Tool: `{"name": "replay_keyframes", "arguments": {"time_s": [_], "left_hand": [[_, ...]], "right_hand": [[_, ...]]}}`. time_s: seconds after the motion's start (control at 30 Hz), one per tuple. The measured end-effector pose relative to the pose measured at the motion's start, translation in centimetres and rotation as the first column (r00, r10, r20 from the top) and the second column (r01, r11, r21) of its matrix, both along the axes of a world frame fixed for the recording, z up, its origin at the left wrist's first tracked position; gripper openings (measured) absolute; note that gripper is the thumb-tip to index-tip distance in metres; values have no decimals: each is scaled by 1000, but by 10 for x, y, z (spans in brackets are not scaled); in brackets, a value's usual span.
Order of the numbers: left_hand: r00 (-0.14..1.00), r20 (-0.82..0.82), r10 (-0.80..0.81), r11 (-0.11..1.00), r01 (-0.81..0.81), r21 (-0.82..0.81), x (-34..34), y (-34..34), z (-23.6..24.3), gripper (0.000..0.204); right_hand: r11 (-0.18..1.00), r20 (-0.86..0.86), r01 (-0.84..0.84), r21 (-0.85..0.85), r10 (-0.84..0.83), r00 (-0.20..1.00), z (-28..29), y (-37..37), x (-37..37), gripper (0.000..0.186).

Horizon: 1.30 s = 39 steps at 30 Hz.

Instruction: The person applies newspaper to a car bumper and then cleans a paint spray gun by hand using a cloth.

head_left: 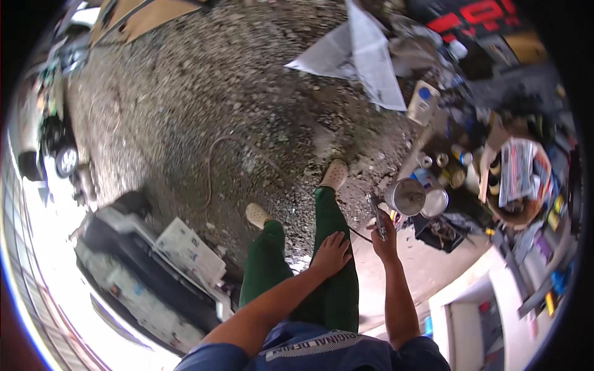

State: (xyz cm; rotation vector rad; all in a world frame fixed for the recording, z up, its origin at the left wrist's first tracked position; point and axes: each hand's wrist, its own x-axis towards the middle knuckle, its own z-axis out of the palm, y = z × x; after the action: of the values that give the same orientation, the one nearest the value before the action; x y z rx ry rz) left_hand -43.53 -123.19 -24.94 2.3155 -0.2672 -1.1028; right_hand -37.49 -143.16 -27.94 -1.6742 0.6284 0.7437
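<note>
My right hand (385, 238) is closed around a metal spray gun (378, 217), held beside my right leg. A thin dark hose (360, 235) runs away from the gun toward the ground. Right beside the gun is a round silver cup (407, 196), seen from above; whether it is joined to the gun I cannot tell. My left hand (333, 255) holds nothing. It lies over my right thigh, on the green trousers (334, 290), with its fingers apart.
Cans (456, 178), a white jug with a blue cap (423, 102) and a stuffed paper bag (520, 210) crowd the right. White sheeting (371, 55) lies ahead on the gravel (247, 80). At left are car bumper parts (133, 253). A hose (208, 170) curves over the ground.
</note>
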Motion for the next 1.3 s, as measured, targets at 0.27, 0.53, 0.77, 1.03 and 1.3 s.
{"name": "replay_keyframes", "arguments": {"time_s": [0.27,0.53,0.77,1.03,1.3], "left_hand": [[941,-2,337,936,-335,103,-67,95,51,33],[678,80,731,655,-729,199,-233,186,73,30],[615,-39,787,610,-768,195,-380,242,62,38],[377,-40,925,371,-876,309,-532,282,22,40],[-26,-212,977,34,-961,276,-515,262,35,51]], "right_hand": [[992,-205,-103,79,117,972,74,96,18,29],[886,88,-459,69,453,887,135,205,-38,28],[623,376,-737,-262,769,517,139,268,-84,26],[572,440,-795,-203,778,448,210,446,-127,26],[343,412,-938,-54,863,293,228,620,-207,28]]}}
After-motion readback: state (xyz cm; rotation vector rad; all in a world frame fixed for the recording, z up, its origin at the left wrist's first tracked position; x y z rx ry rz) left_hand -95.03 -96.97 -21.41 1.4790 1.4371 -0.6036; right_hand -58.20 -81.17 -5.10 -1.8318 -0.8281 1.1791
